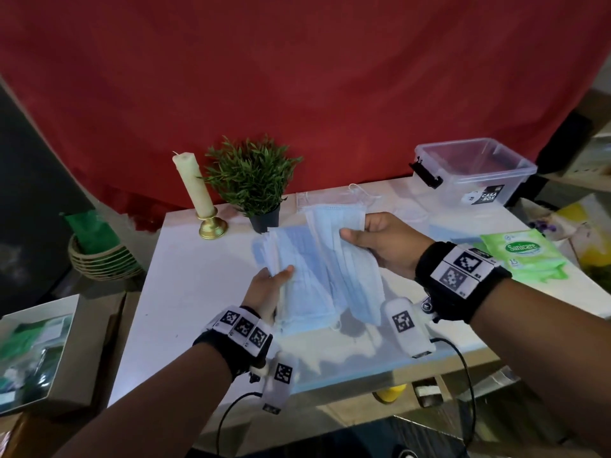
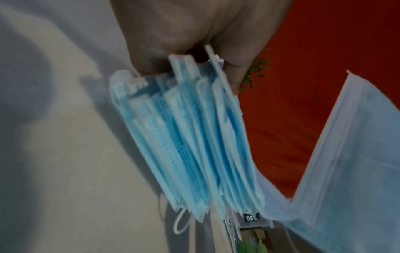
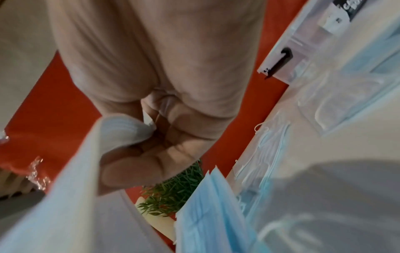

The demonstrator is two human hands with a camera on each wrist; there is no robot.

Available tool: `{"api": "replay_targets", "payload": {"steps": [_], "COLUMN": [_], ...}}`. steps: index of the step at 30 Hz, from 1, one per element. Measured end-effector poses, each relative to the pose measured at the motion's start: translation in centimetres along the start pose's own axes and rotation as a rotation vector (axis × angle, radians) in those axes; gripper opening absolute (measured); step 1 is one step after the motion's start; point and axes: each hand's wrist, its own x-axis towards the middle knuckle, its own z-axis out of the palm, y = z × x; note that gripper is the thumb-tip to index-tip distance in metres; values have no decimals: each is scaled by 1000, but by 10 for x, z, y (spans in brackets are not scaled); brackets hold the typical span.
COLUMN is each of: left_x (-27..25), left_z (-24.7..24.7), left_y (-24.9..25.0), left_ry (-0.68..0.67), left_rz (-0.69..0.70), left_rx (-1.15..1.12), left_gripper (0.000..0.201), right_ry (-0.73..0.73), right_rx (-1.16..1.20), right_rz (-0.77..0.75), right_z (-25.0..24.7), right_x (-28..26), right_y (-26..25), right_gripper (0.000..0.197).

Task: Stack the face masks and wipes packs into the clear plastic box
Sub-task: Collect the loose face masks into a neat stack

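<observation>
Above the middle of the white table (image 1: 185, 285) my left hand (image 1: 269, 285) grips a thick stack of blue face masks (image 1: 297, 279), seen edge-on as the face masks (image 2: 190, 137) in the left wrist view. Beside it my right hand (image 1: 380, 242) pinches another bundle of masks (image 1: 344, 233) between thumb and fingers; that bundle (image 3: 90, 179) fills the lower left of the right wrist view. The clear plastic box (image 1: 476, 173) stands open at the far right corner. A green wipes pack (image 1: 522, 252) lies near the right edge.
A candle on a gold holder (image 1: 198, 196) and a small potted plant (image 1: 254, 180) stand at the table's back. More masks in clear wrapping (image 1: 334, 196) lie behind my hands. A woven basket (image 1: 99, 256) and cardboard boxes (image 1: 39, 352) sit left of the table.
</observation>
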Motion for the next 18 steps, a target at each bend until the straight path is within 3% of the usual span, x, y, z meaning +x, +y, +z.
{"api": "replay_targets", "payload": {"steps": [3, 5, 8, 11, 15, 18], "left_x": [-2, -3, -7, -6, 0, 1], "left_z": [10, 16, 25, 33, 42, 50], "left_y": [-3, -3, -1, 1, 1, 3], "left_ry": [-48, -76, -104, -66, -3, -7], "left_rz": [-3, 1, -1, -2, -23, -37], "left_rx": [-58, -77, -103, -76, -32, -45], "left_gripper": [49, 55, 48, 38, 43, 52], "right_ry": [-64, -22, 23, -20, -127, -119], "right_rx": [112, 99, 84, 196, 294, 299], "right_rz": [30, 51, 111, 149, 112, 121], "right_z": [3, 4, 2, -2, -8, -12], "right_x": [9, 17, 29, 34, 42, 48], "right_y": [-2, 3, 10, 9, 2, 3], "right_gripper": [18, 17, 16, 24, 22, 21]}}
